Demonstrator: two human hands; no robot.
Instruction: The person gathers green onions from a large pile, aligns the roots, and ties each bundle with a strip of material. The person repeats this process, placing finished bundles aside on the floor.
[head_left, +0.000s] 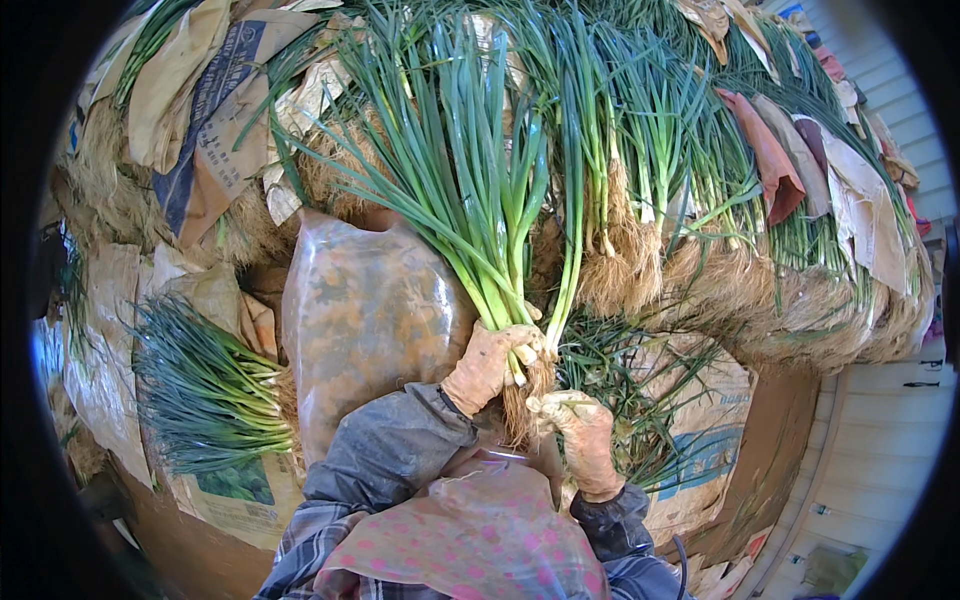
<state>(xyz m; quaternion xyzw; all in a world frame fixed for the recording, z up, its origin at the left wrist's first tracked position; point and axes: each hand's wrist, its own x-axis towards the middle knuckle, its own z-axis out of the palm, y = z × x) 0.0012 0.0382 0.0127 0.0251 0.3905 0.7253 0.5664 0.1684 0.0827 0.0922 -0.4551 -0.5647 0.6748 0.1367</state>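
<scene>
My gloved left hand (487, 367) is closed around the white stems of a bunch of green onions (480, 187), whose leaves fan away from me and whose roots hang below. Just right of those roots is my gloved right hand (583, 442), its fingers pinched together around what looks like a thin pale-green strand (574, 403). One more leafy stalk (570, 277) stands at the right of the bunch, its base close to my left hand. A pile of loose leaves and trimmings (630, 390) lies beyond my right hand.
Stacked green onions with fibrous roots (712, 277) curve across the far side and right. At left, a neat bundle of green onions (217, 390) lies on printed sacking (240, 517). Plastic sheeting (367, 300) covers my camouflage-patterned leg. Paper sacks (225, 120) lie over the stack.
</scene>
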